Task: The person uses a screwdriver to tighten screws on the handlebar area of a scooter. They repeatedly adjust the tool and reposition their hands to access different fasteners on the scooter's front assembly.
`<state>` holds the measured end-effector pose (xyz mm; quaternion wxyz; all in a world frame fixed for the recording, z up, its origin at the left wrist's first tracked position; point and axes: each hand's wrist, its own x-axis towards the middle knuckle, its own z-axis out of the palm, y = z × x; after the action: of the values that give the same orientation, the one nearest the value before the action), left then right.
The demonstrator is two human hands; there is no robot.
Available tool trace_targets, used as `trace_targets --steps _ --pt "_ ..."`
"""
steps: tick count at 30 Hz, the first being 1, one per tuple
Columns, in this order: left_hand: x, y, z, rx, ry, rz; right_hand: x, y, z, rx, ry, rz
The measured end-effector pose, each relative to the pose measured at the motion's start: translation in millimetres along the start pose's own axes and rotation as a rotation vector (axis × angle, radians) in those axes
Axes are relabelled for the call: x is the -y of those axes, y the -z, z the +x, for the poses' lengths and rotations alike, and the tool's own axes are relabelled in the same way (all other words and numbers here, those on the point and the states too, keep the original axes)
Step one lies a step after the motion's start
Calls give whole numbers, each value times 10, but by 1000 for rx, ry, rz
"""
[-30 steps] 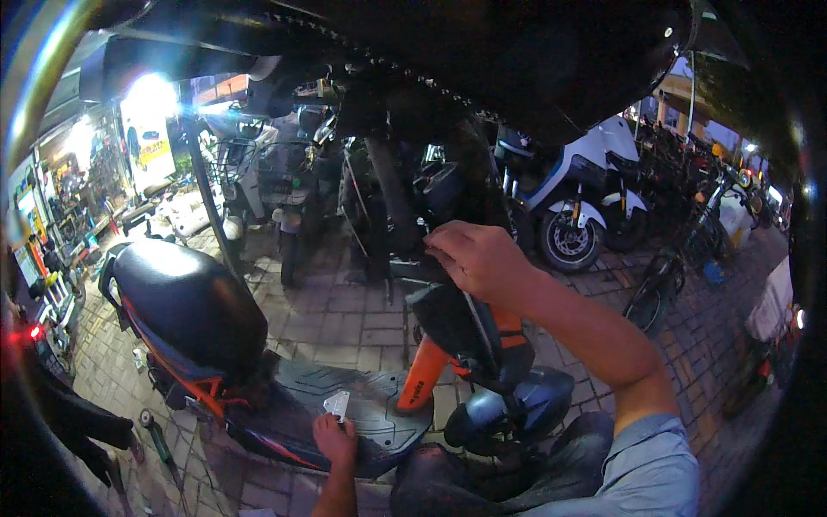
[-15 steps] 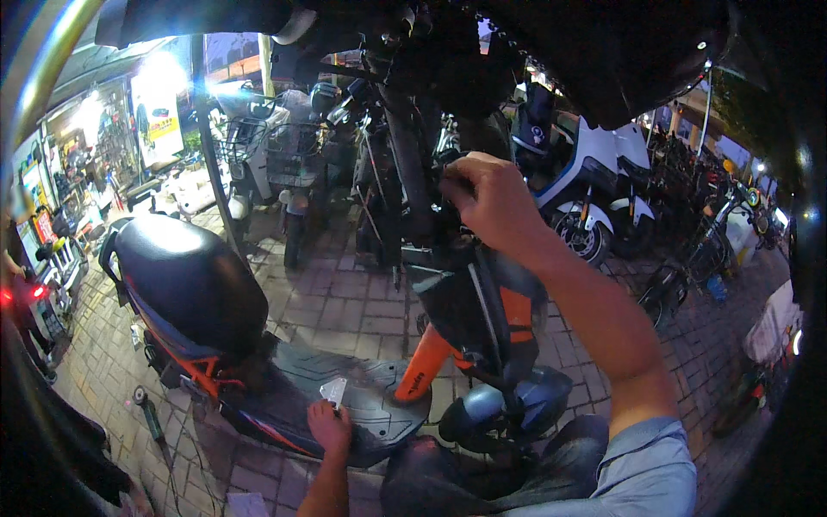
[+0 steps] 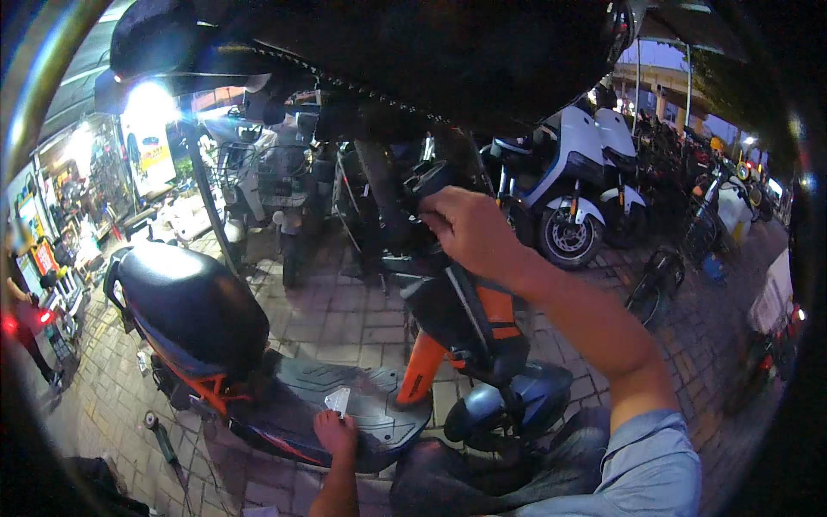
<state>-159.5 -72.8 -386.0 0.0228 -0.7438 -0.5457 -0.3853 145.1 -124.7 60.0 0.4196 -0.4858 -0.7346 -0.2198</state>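
An electric scooter with orange parts stands in front of me, its black seat to the left and its dark footboard in the middle. My left hand is closed around the near end of a small pale triangular plate, just over the footboard. My right hand is raised at the dark handlebar area, fingers curled together. What they pinch, if anything, is hidden in shadow. Below it is the scooter's orange front panel, with a dark blue front fender nearby.
A large dark cover hangs across the top. A corded tool lies on the paving at left. White scooters and a scooter with a basket are parked beyond. At the far left a person stands by a lit shop.
The view has shifted slightly, and the dark cover fills more of the top. My right hand sits lower and a little farther left in the picture. The left hand keeps its hold on the plate.
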Motion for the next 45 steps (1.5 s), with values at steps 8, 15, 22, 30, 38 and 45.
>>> trace_targets --steps 8,15,22,30,38,45 --pt "27 -24 -19 -32 -23 1 -81 -119 -232 -1 275 -181" --pt "-12 41 -24 3 39 -10 -36 -111 -204 55 459 -305" --pt "-87 58 3 -35 -10 3 -39 -90 -302 88 343 -229" --pt "-19 7 -21 -75 -19 -8 2 -119 -296 42 305 -228" --pt "-33 24 1 7 26 -15 -80 -40 -212 126 418 -285" --pt "-15 38 -11 -5 11 7 -29 25 -119 148 358 -279"
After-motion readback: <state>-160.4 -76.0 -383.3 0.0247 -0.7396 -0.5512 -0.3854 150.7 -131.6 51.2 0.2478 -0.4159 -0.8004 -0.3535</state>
